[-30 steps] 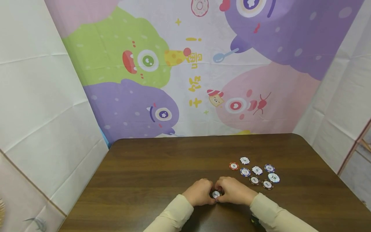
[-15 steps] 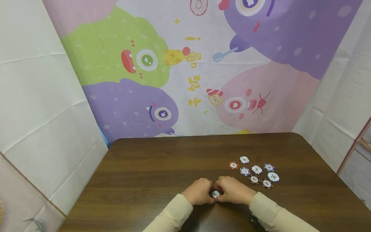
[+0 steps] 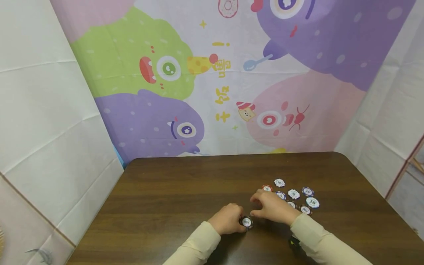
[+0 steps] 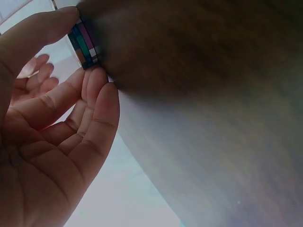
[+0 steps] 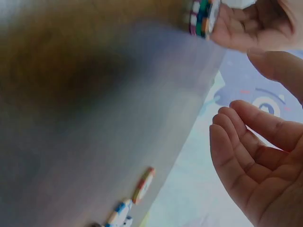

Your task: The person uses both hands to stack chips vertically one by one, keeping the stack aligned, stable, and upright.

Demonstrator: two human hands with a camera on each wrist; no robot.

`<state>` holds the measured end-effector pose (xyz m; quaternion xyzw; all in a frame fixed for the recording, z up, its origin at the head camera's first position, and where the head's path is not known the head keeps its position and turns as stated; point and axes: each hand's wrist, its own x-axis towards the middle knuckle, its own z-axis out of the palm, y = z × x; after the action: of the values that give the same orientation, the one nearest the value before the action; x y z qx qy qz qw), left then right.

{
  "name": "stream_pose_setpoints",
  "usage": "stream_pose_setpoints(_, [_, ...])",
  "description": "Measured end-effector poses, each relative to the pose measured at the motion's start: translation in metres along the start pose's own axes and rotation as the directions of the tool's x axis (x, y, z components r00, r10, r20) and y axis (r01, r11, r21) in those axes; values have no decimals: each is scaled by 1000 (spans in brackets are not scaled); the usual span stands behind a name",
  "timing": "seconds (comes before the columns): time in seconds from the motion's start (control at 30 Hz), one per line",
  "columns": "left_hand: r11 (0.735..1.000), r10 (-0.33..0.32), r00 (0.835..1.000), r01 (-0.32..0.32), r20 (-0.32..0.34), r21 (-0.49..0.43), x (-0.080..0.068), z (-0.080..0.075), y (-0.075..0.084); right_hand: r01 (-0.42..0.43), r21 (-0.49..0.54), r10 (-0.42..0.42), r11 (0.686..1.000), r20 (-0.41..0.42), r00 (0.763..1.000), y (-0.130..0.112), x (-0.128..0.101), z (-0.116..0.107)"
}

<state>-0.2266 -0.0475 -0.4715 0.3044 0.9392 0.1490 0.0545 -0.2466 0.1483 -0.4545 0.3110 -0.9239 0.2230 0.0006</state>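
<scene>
A short stack of poker chips (image 3: 247,222) stands on the table, a black chip marked 100 on top. My left hand (image 3: 228,219) holds the stack between thumb and fingertips. Purple and green chip edges (image 4: 86,45) show between the fingers in the left wrist view. My right hand (image 3: 273,207) hovers just right of the stack, thumb and fingers apart and nothing between them; the right wrist view shows its palm (image 5: 265,156) bare. Beyond it lie a red chip (image 3: 267,188) and a blue chip (image 3: 280,195), the blue one partly hidden by the hand.
Several loose poker chips lie flat to the right, among them a white chip (image 3: 279,183), a green-marked 10 chip (image 3: 313,202) and a black chip (image 3: 305,209). The brown wooden table (image 3: 165,191) ends at a cartoon-printed cloth (image 3: 225,136) behind.
My right hand has let go of the stack and moved right and away from me, toward the loose chips. My left hand stays on the stack.
</scene>
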Motion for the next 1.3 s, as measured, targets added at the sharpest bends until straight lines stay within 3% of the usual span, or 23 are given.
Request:
stream_pose_setpoints(0.3, [1000, -2, 1000, 2, 4, 4, -1, 0, 1, -94, -26, 92, 995, -84, 992, 18, 14, -14])
stream_pose_setpoints(0.6, [1000, 4, 1000, -4, 0, -8, -1, -2, 1, -202, -79, 199, 976, -51, 979, 42, 31, -21])
stream_pose_setpoints(0.87, [1000, 4, 1000, -4, -5, 0, -1, 0, 0, -217, -153, 212, 964, -46, 976, 60, 41, -17])
stream_pose_setpoints(1.3, [1000, 4, 1000, -4, -17, 5, -2, 0, 1, -232, -203, 233, 951, -20, 972, 69, 44, -9])
